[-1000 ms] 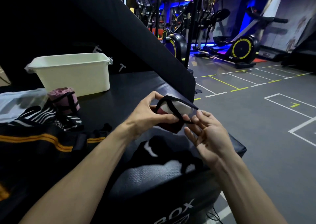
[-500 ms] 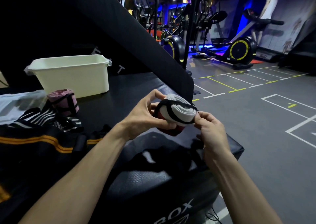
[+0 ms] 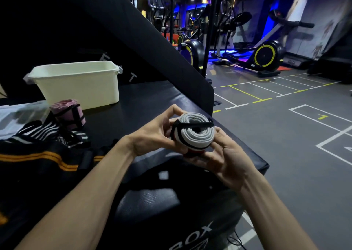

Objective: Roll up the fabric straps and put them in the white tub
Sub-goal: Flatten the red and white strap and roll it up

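Observation:
A rolled grey-white strap [image 3: 196,135] with a black band and a red edge sits between both hands above the black box top. My left hand [image 3: 152,137] grips its left side with thumb and fingers. My right hand [image 3: 226,154] cups it from below and the right, fingers curled round it. The white tub [image 3: 80,85] stands at the back left of the box top. A pink rolled strap [image 3: 68,112] stands in front of the tub. Unrolled black-and-white striped straps [image 3: 47,131] and a black strap with orange stripes [image 3: 38,158] lie at the left.
The work surface is a black padded box [image 3: 148,101] whose right edge drops to the gym floor [image 3: 285,135]. A black slanted pad [image 3: 133,40] rises behind the tub. Exercise bikes [image 3: 266,55] stand far back. A clear plastic bag [image 3: 17,116] lies at the far left.
The roll has turned so its coiled end faces up. My right hand moved from pinching the band at the roll's right side to cupping the roll from below.

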Demonstrator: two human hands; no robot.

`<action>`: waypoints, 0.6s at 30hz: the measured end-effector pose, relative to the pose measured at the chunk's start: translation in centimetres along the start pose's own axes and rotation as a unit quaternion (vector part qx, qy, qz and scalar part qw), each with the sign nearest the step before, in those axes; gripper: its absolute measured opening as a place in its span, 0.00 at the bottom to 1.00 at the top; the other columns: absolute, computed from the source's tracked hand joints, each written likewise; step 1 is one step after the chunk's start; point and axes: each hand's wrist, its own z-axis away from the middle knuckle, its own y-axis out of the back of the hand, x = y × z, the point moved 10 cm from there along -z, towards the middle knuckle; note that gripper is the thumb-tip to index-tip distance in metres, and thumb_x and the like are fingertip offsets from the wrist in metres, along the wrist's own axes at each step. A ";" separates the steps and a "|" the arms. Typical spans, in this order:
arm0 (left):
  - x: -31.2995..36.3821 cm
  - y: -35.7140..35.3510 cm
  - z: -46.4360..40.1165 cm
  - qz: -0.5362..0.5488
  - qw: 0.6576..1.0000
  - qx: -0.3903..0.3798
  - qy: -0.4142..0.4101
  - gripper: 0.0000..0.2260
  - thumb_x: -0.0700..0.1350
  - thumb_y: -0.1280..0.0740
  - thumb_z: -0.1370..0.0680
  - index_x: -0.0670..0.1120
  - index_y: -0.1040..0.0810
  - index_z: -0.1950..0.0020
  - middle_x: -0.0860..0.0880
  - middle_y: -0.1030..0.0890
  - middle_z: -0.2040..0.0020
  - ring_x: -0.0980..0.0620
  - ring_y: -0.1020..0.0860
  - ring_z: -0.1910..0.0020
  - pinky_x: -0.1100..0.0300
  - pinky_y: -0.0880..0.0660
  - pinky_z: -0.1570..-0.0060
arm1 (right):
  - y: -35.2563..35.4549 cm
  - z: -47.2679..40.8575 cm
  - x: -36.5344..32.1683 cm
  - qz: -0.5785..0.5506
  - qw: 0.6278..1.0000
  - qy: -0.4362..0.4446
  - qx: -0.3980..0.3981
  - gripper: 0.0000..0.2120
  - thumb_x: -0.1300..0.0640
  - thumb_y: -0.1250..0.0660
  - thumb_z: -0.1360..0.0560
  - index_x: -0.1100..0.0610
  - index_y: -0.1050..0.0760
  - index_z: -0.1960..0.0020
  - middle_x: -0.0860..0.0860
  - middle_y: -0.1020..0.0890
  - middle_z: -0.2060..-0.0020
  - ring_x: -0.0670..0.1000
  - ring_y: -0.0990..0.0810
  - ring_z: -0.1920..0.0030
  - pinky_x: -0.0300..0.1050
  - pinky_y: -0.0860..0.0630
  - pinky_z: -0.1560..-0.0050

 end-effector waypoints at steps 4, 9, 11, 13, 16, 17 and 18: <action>0.5 1.2 -0.2 -0.143 0.989 0.033 -0.008 0.26 0.33 0.25 0.27 0.48 0.24 0.32 0.47 0.20 0.35 0.46 0.24 0.33 0.39 0.25 0.35 | 2.2 -0.4 -1.9 0.020 0.993 0.086 0.081 0.06 0.52 0.33 0.23 0.53 0.25 0.48 0.53 0.16 0.54 0.59 0.20 0.53 0.66 0.22 0.46; 1.7 0.8 -0.5 -0.208 0.975 0.074 -0.023 0.18 0.45 0.26 0.24 0.49 0.18 0.33 0.53 0.14 0.43 0.51 0.17 0.46 0.53 0.19 0.44 | 3.1 0.7 -4.7 0.143 0.948 0.248 0.137 0.02 0.60 0.33 0.20 0.56 0.25 0.51 0.51 0.17 0.61 0.46 0.19 0.63 0.43 0.20 0.62; 2.3 0.8 -0.5 -0.287 0.949 0.120 -0.054 0.19 0.49 0.22 0.26 0.51 0.16 0.36 0.55 0.13 0.47 0.58 0.16 0.50 0.54 0.17 0.50 | 2.7 1.1 -5.3 0.199 0.927 0.287 0.138 0.02 0.62 0.32 0.20 0.58 0.24 0.51 0.54 0.17 0.58 0.43 0.19 0.63 0.36 0.22 0.62; 3.5 0.3 -0.4 -0.377 0.907 0.148 -0.118 0.19 0.54 0.23 0.28 0.51 0.15 0.38 0.55 0.13 0.48 0.60 0.16 0.52 0.55 0.17 0.56 | 2.6 1.2 -5.5 0.238 0.911 0.305 0.146 0.02 0.62 0.31 0.21 0.59 0.24 0.51 0.52 0.17 0.58 0.40 0.19 0.64 0.32 0.24 0.63; 5.0 -0.7 -0.1 -0.473 0.845 0.167 -0.185 0.17 0.55 0.30 0.28 0.50 0.14 0.43 0.54 0.13 0.51 0.54 0.15 0.56 0.53 0.18 0.61 | 2.7 1.1 -5.5 0.270 0.898 0.309 0.160 0.03 0.58 0.29 0.21 0.54 0.23 0.52 0.50 0.16 0.58 0.42 0.18 0.63 0.37 0.23 0.62; 5.2 -1.0 0.0 -0.500 0.825 0.172 -0.200 0.15 0.54 0.32 0.28 0.49 0.14 0.45 0.53 0.13 0.53 0.49 0.15 0.58 0.52 0.18 0.62 | 2.8 1.0 -5.4 0.285 0.894 0.306 0.164 0.03 0.56 0.29 0.21 0.52 0.22 0.52 0.49 0.16 0.57 0.44 0.18 0.63 0.41 0.22 0.60; 5.3 -1.4 0.1 -0.529 0.803 0.177 -0.212 0.14 0.52 0.33 0.28 0.49 0.14 0.47 0.52 0.13 0.54 0.46 0.15 0.60 0.50 0.19 0.64 | 2.8 0.9 -5.2 0.302 0.888 0.304 0.168 0.03 0.54 0.29 0.21 0.50 0.22 0.52 0.48 0.16 0.57 0.46 0.18 0.62 0.45 0.21 0.60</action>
